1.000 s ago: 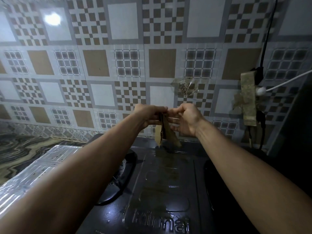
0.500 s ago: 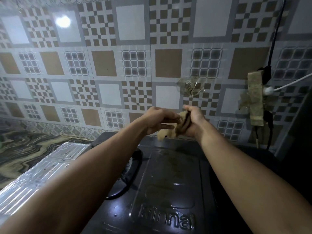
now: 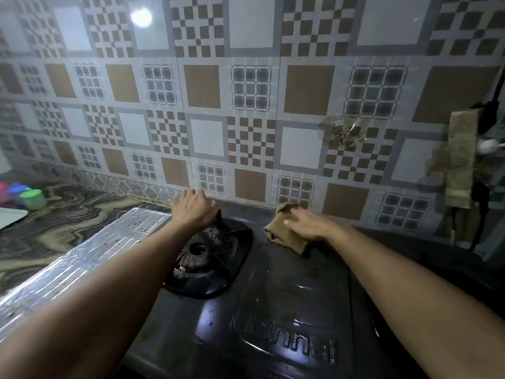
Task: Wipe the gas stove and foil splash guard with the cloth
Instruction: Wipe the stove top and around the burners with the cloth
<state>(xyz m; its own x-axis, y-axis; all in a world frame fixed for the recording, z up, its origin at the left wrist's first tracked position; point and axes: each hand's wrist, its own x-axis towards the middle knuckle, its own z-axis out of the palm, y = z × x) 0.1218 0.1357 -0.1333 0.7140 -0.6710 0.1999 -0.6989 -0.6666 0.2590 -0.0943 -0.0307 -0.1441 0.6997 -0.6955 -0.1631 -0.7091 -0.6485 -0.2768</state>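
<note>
A dark gas stove [image 3: 276, 291] fills the lower middle, with its left burner [image 3: 200, 251] in a black dish. My right hand [image 3: 311, 224] presses flat on a folded brown cloth [image 3: 284, 236] at the stove's back middle. At the stove's back left corner, behind the burner, my left hand [image 3: 194, 207] rests with fingers spread and nothing in it. The silver foil splash guard [image 3: 90, 255] lies flat along the stove's left side on the counter.
A patterned tile wall [image 3: 246, 105] rises just behind the stove. Small jars with coloured lids [image 3: 31, 198] and a white tray edge [image 3: 11, 217] sit far left on the marbled counter [image 3: 54, 222]. A taped cable and plug [image 3: 464, 160] hang at the right.
Both hands held the cloth together in the air before. Now the right hand has brought it down onto the stove, and the left hand has let go and moved to the stove's back left corner.
</note>
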